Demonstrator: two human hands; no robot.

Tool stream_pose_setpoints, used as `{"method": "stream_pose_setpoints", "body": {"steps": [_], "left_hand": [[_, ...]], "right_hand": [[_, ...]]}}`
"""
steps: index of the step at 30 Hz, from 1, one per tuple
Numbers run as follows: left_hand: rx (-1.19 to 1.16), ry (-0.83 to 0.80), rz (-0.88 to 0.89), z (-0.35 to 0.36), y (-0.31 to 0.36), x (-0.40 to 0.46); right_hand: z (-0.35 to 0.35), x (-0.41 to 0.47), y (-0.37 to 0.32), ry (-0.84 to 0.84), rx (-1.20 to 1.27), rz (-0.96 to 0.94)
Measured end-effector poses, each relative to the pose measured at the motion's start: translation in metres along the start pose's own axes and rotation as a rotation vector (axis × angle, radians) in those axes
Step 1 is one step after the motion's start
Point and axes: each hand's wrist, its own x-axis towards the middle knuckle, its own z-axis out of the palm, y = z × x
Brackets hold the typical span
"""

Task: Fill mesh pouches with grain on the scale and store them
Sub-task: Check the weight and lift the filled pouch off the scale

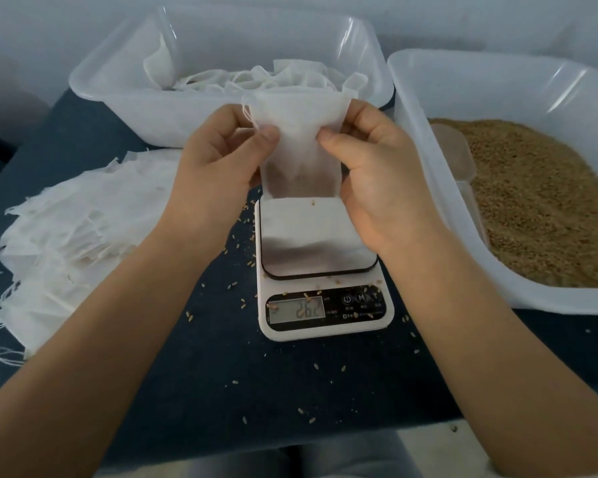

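I'm holding a mesh pouch [299, 146] above the scale [321, 270], left grip [221, 153] and right grip [370, 167] pinching its top edge, grain bin [428, 188] crowding right, pouch pile [83, 215] left

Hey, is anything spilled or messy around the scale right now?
Yes. Loose grains are scattered over the dark tabletop around the scale, and a few lie on its display panel and platform instead of in the grain bin. Nothing looks damaged.
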Motion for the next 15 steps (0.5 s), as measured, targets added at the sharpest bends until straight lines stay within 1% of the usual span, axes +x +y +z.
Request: {"method": "stream_pose_setpoints", "body": {"steps": [5,11,15], "left_hand": [[0.028,-0.017,0.011,0.0010,-0.0024,0.0013],[0.006,-0.091,0.051,0.0023,-0.0019,0.0003],[0.021,-0.082,0.060,0.0018,-0.0018,-0.0002]], "right_hand": [[-0.0012,0.0024,0.0017,0.011,0.018,0.012],[-0.0001,0.0014,0.0007,-0.001,0.036,0.005],[0.0024,-0.0001,-0.0008,0.007,0.039,0.002]]}}
